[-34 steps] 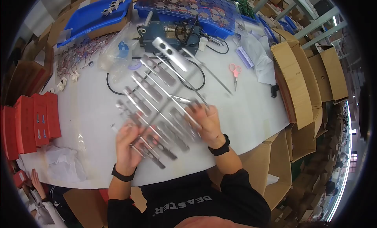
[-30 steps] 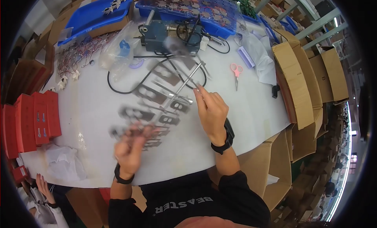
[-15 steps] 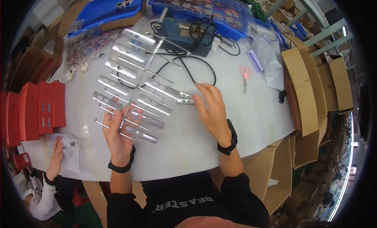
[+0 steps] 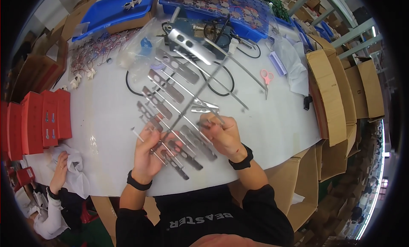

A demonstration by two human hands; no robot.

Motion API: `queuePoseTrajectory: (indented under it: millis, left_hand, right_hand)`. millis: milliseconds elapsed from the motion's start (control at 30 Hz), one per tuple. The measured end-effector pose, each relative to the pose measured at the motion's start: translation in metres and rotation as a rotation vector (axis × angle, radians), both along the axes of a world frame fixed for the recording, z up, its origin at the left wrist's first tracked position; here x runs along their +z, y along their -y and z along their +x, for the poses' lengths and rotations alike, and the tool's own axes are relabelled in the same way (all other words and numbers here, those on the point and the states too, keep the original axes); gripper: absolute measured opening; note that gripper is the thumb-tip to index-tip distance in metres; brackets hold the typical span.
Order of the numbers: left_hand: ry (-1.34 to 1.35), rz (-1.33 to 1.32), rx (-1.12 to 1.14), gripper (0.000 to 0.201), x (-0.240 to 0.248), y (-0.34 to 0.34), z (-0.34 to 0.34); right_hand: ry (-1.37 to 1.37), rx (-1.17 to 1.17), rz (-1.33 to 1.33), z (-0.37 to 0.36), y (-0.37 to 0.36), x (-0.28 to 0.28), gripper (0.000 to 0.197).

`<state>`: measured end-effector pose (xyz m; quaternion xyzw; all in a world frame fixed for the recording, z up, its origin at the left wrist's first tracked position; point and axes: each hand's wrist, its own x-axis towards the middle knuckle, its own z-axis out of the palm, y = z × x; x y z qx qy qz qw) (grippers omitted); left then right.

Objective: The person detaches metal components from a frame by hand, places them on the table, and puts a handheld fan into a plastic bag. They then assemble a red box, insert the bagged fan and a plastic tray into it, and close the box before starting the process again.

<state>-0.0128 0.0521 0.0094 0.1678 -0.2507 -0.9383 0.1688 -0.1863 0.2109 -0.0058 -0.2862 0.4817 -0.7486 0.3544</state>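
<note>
My left hand [image 4: 147, 155] is closed around the lower end of a thin metal hanging rack [image 4: 183, 113], which slants up to the right. Silver curved metal shells with oval holes, such as the large upper shell [image 4: 191, 47], hang on its cross rods in two rows. Beside the rack's right row, my right hand [image 4: 223, 136] has its fingers curled in. Blur and the rack hide what lies between them. Two silver shells [image 4: 205, 108] lie on the white table [image 4: 264, 123] just beyond the right hand.
Behind the rack stand a blue-green machine [image 4: 181, 30] with a black cable and a clear plastic bag [image 4: 136, 55]. Pink scissors [image 4: 266, 76] lie to the right, near cardboard boxes [image 4: 326, 98]. Red boxes [image 4: 34, 123] and another person's hand [image 4: 59, 172] are at left.
The rack has swung right and nearer to me, its upper end now over the machine's front. My right hand has come down and curled its fingers. The other person's hand has shifted slightly.
</note>
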Motion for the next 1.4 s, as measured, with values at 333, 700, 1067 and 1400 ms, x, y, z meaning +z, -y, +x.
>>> queuePoseTrajectory:
  millis: [333,700,1067,1400]
  left_hand:
    - [0.071,-0.077,-0.036,0.051,0.003,0.000,0.001]
    - [0.173,-0.773,0.278,0.048,-0.007,-0.046,0.003]
    - [0.243,-0.410,0.450,0.048,0.010,0.006,-0.004]
    - [0.101,-0.437,0.173,0.055,-0.006,-0.015,-0.005]
  right_hand:
    - [-0.055,-0.081,0.112,-0.007,-0.001,0.028,0.007]
    - [-1.385,-0.629,0.442,-0.019,0.015,0.003,0.025]
    - [-1.292,-0.447,0.527,-0.029,0.007,-0.001,0.038]
    - [-0.036,0.128,0.417,0.009,0.005,0.024,0.027]
